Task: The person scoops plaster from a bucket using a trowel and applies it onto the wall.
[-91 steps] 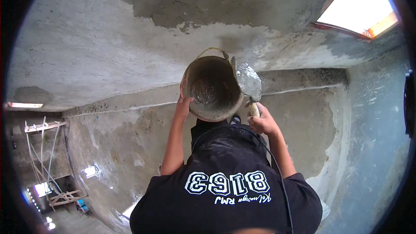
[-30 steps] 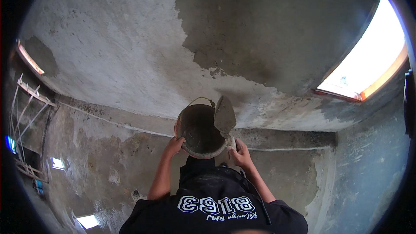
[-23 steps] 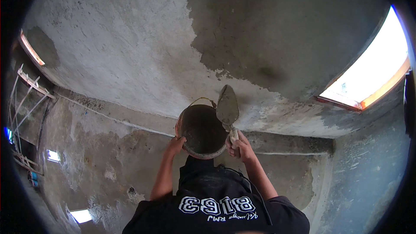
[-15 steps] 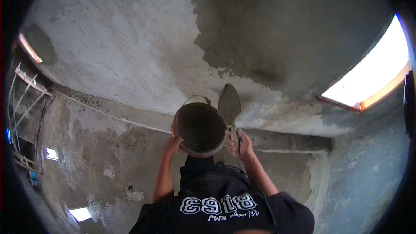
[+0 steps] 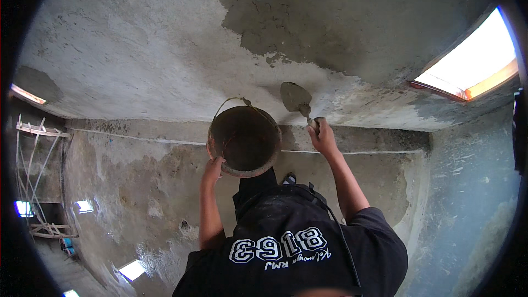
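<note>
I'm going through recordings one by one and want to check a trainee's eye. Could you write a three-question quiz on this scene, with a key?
1. Which hand holds the trowel, and which the bucket?
2. True or false: the trowel is inside the bucket.
3. The largest bright window is in the picture's: A, lower left; B, upper right; C, bottom middle.

Key:
1. The right hand holds the trowel, the left hand the bucket.
2. False: it is outside the bucket, to its right.
3. B, upper right.
</note>
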A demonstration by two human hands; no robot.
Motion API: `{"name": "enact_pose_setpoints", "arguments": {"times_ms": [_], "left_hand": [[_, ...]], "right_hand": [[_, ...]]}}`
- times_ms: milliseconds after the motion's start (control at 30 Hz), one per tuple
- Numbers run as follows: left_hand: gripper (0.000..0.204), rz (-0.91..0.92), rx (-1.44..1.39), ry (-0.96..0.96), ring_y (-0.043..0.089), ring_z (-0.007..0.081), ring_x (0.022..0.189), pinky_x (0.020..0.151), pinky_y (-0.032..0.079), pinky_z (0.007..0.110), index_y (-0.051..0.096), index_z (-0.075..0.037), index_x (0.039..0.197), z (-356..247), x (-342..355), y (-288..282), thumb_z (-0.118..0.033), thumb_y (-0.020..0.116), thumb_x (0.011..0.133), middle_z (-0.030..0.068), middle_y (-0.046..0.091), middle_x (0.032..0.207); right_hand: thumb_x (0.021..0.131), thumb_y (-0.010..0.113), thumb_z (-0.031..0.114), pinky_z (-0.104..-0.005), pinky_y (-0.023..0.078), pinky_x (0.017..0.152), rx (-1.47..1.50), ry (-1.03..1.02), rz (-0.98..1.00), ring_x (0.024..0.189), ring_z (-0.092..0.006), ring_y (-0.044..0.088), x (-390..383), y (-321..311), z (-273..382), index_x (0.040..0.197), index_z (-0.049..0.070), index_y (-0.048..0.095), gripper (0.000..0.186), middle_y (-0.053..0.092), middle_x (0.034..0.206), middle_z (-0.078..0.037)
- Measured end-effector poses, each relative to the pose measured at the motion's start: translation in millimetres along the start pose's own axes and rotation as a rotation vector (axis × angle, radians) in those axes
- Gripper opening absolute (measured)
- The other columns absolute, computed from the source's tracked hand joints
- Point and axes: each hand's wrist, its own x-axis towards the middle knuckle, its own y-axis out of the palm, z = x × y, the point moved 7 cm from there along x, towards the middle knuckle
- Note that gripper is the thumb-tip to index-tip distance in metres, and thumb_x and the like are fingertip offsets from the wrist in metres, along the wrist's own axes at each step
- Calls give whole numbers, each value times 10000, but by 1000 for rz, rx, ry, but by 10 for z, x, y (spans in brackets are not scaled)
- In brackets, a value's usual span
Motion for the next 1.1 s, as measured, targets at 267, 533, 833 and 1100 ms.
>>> {"name": "enact_pose_setpoints", "arguments": {"times_ms": [267, 533, 833, 1100], "left_hand": [[606, 11, 18, -76, 533, 363, 1121, 892, 469, 450, 451, 25, 1291, 76, -11, -85, -390, 477, 850, 208, 493, 1292], [584, -11, 16, -107, 577, 309, 1065, 823, 492, 419, 480, 30, 1242, 150, 92, -232, -400, 476, 847, 182, 530, 1261], [442, -166, -79, -33, 606, 248, 808, 668, 486, 374, 617, -2, 1009, 51, 85, -316, -380, 550, 791, 134, 626, 942], [428, -159, -85, -41, 606, 243, 782, 661, 481, 372, 621, 15, 974, 154, 197, -340, -366, 548, 795, 138, 623, 903]], "right_hand": [[863, 635, 234, -466, 473, 618, -17, -96, -151, 754, -446, 595, 421, 21, 142, 1037, -5, 488, 330, 601, 811, -249], [868, 614, 285, -463, 497, 576, -250, -232, -188, 674, -402, 615, 926, 310, 360, 1002, -11, 528, 336, 615, 785, -212], [916, 522, 328, -474, 515, 645, -444, -81, -82, 745, -399, 631, 995, 844, 26, 996, -17, 545, 356, 637, 849, -230], [899, 558, 303, -477, 489, 589, -361, -98, -74, 706, -405, 622, 833, 692, 140, 970, -12, 543, 324, 607, 775, -237]]}}
